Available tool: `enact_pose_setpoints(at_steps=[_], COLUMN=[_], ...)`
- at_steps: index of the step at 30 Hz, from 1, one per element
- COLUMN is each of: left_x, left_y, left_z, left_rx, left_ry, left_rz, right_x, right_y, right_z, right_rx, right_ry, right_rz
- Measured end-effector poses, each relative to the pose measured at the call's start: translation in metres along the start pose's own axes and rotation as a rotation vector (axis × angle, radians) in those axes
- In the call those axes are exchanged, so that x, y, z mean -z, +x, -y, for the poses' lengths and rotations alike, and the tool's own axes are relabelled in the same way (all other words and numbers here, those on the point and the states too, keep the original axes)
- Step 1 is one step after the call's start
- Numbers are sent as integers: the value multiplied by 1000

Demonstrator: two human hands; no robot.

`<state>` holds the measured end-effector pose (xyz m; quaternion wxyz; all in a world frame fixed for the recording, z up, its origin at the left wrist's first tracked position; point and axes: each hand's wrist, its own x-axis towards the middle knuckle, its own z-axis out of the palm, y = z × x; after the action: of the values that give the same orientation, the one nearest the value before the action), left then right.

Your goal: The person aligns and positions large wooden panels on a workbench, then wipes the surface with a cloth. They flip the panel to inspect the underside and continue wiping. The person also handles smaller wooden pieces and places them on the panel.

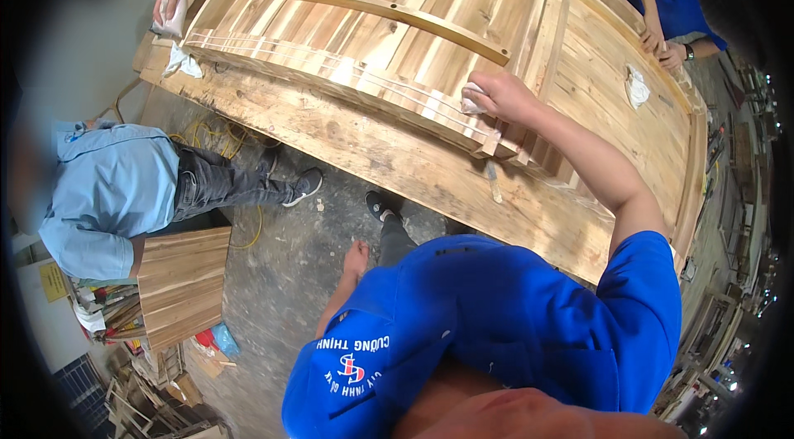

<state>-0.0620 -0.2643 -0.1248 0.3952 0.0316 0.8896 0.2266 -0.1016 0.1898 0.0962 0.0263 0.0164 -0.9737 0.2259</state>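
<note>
My right hand point(499, 97) is closed around a white cloth point(472, 98), pressed to the near edge of a slatted wooden panel point(397, 50). Pale lines run along that edge. At my left side my left hand point(356, 258) hangs low over the floor, its fingers loosely apart with nothing visible in them. A wooden batten point(372, 5) crosses the panel beyond my right hand. Just below that hand a small brush-like tool point(494, 181) lies on the rough wooden bench top point(331, 137).
Another person's hand point(171, 5) holds a white cloth at the far left corner. A co-worker's hands point(662, 49) touch a second framed panel point(612, 67), where a cloth point(637, 88) lies. At left, a person in light blue point(116, 183) stands beside a wooden board point(184, 282).
</note>
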Motion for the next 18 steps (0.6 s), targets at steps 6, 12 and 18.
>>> enact_pose_setpoints(at_steps=[6, 12, 18], left_x=[3, 11, 43], left_y=[4, 3, 6], left_z=[-14, -24, -34], left_rx=[-49, -74, -137], left_ry=[0, 54, 95], left_rz=[5, 37, 32], right_x=[18, 49, 65], right_y=[-33, -32, -57], right_z=[1, 22, 31], right_rx=[54, 326, -213], right_ry=[-144, -388, 922], right_rz=[72, -19, -523])
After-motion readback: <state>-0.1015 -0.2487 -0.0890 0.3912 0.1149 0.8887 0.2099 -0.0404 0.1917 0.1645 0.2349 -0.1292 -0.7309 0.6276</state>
